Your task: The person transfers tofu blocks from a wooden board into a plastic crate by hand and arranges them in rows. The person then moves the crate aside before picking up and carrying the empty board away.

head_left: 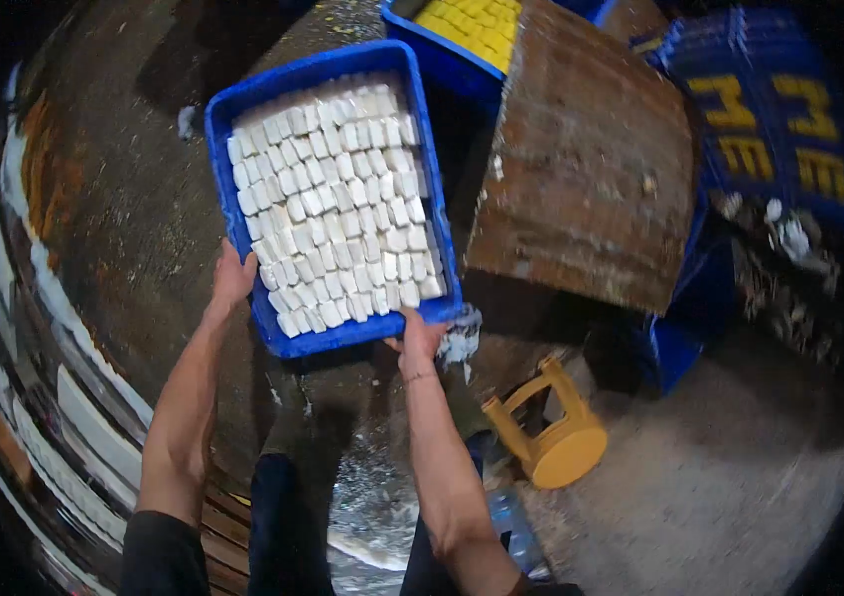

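A blue plastic tray (439, 219) fills the upper middle of the head view, slightly tilted. Rows of small white blocks (343, 204) cover its bottom; I cannot tell what they are made of. My left hand (233, 273) grips the tray's left side, its thumb up at the rim and the other fingers hidden. At the near right corner, my right hand (420, 338) is closed on the front edge, thumb over the rim and fingers partly underneath.
A brown wooden board (586, 159) lies to the right over blue containers. Behind, another blue tray (447, 40) holds yellow blocks (472, 25). A yellow stool (566, 447) lies tipped over on the floor. Blue sacks (770, 109) with yellow lettering stand at upper right.
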A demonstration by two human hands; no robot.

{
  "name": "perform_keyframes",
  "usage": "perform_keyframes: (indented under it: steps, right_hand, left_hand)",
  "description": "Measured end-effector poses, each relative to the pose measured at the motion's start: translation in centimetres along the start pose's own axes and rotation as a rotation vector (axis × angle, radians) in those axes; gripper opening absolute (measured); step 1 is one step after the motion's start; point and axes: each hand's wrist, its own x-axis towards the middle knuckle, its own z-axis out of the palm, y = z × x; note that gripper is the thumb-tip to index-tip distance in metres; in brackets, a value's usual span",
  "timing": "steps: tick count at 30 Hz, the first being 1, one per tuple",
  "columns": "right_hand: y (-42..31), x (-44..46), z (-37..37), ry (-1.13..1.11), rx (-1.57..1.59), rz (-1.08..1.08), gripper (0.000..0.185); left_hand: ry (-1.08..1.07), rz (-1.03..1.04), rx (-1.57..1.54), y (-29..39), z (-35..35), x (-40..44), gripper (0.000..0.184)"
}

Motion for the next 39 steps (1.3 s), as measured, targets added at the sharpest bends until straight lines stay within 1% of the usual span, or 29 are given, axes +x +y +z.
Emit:
perform_keyframes:
  steps: [2, 4, 6, 8, 9, 11, 12, 13, 15, 17, 19, 20, 21, 22, 23, 24, 25, 26, 27, 28, 29, 30, 32, 33, 34, 35, 36, 37, 39]
  right_hand:
    - [2.5, 1.0, 1.4, 0.169, -0.102, -0.038, 0.067]
    - [3.1, 0.2, 2.8, 0.286, -0.15, 0.021, 0.062]
    - [3.1, 0.0, 2.2, 0.081, -0.052, -0.015, 0.053]
    - [1.7, -1.6, 1.8, 0.071, -0.005, -0.048, 0.045]
    - [1.8, -1.6, 1.7, 0.109, -0.091, -0.073, 0.045]
    - [1.2, -1.7, 1.2, 0.178, -0.231, -0.091, 0.044]
    - [0.6, -1.5, 1.0, 0.208, -0.286, -0.075, 0.043]
    - [0.4, -1.6, 0.6, 0.202, -0.245, -0.165, 0.042]
    - [-0.9, -2.4, -0.6, 0.163, -0.232, -0.248, 0.041]
    - [-1.0, -2.6, -0.8, 0.162, -0.194, -0.26, 0.039]
    - [-3.0, -4.4, -1.4, 0.133, -0.204, -0.113, 0.049]
    - [-2.9, -4.2, -1.2, 0.172, -0.228, -0.178, 0.056]
    - [-3.1, -4.4, -1.4, 0.185, -0.301, -0.156, 0.057]
    - [-4.8, -6.1, -5.3, 0.139, -0.334, -0.212, 0.059]
    - [-6.9, -6.1, -6.4, 0.048, -0.432, -0.178, 0.057]
    - [-9.6, -6.4, -8.2, -0.048, -0.539, -0.159, 0.055]
    - [-12.2, -6.6, -9.4, -0.002, -0.654, -0.221, 0.056]
    - [-15.9, -7.5, -12.3, 0.189, -1.045, -0.523, 0.056]
    - [-18.3, -6.8, -15.7, 0.175, -1.148, -0.64, 0.054]
    - [-19.7, -5.7, -19.7, 0.126, -1.332, -0.807, 0.049]
    - [-20.4, -5.5, -21.3, 0.091, -1.58, -0.925, 0.042]
    - [-20.7, -3.4, -23.1, -0.061, -1.917, -0.848, 0.039]
    - [-18.8, 0.6, -26.9, -0.23, -2.101, -0.799, 0.034]
    - [-20.8, 0.1, -28.0, -0.46, -2.074, -0.664, 0.034]
    - [-21.1, 0.7, -28.6, -0.472, -2.066, -0.658, 0.034]
    - [-20.9, 1.0, -29.1, -0.515, -1.964, -0.48, 0.03]
    - [-21.9, -0.5, -29.2, -0.517, -1.904, -0.358, 0.026]
    - [-21.4, -1.3, -30.1, -0.53, -1.884, -0.326, 0.026]
    - [-20.4, -3.4, -32.7, -0.568, -1.854, -0.571, 0.024]
  left_hand:
    - [0.089, 0.208, 0.002, -2.9, 1.3, 1.7, 0.052]
    - [-0.001, 0.166, -0.018, -1.1, 0.0, 0.9, 0.053]
    - [-0.035, 0.101, 0.017, -0.3, -0.2, 0.6, 0.053]
    - [-0.02, 0.123, 0.068, -2.4, 0.5, 1.2, 0.051]
    - [-0.029, 0.143, 0.019, -2.8, 0.4, 1.1, 0.051]
    - [-0.113, 0.108, -0.038, 0.5, -1.0, -1.5, 0.054]
    - [-0.109, 0.234, -0.089, -2.7, 0.5, 0.7, 0.054]
    - [-0.127, 0.171, -0.215, -0.4, -0.1, -1.4, 0.051]
    - [-0.151, 0.293, -0.209, -3.1, 0.7, 0.1, 0.061]
    - [-0.184, 0.159, -0.173, -2.9, -0.3, 0.5, 0.058]
    - [-0.209, 0.225, -0.209, 0.1, -1.6, -1.7, 0.058]
    - [-0.223, 0.289, -0.236, -1.0, -1.4, -1.1, 0.062]
    - [-0.264, 0.169, -0.163, 1.6, -2.5, -2.5, 0.062]
    - [-0.175, 0.139, -0.218, 1.6, -2.7, -6.3, 0.063]
    - [-0.215, 0.071, -0.211, 0.9, -3.0, -5.7, 0.066]
    - [-0.256, -0.003, -0.349, 0.7, -2.8, -6.2, 0.068]
    - [-0.231, -0.05, -0.031, 6.6, -4.5, -8.6, 0.07]
    - [-0.244, 0.036, -0.102, 6.2, -4.4, -8.7, 0.07]
    - [-0.191, 0.02, -0.079, 7.1, -4.7, -10.2, 0.067]
    - [-0.183, -0.118, -0.151, 9.5, -4.7, -12.3, 0.069]
    - [-0.2, -0.217, -0.369, 9.3, -4.2, -14.9, 0.067]
    - [-0.185, -0.207, -0.364, 11.2, -4.2, -15.8, 0.066]
    - [-0.374, -0.449, -0.275, 13.3, -5.0, -16.2, 0.063]
    - [-0.378, -0.451, -0.253, 13.6, -5.5, -15.9, 0.063]
    - [-0.46, -0.544, -0.261, 13.8, -5.6, -16.0, 0.06]
    - [-0.543, -0.642, -0.266, 13.7, -6.0, -16.2, 0.057]
    - [-0.532, -0.634, -0.322, 12.4, -6.5, -17.6, 0.057]
    - [-0.533, -0.643, -0.255, 13.2, -7.4, -17.1, 0.051]
    - [-0.531, -0.619, -0.051, 14.5, -7.9, -16.1, 0.051]
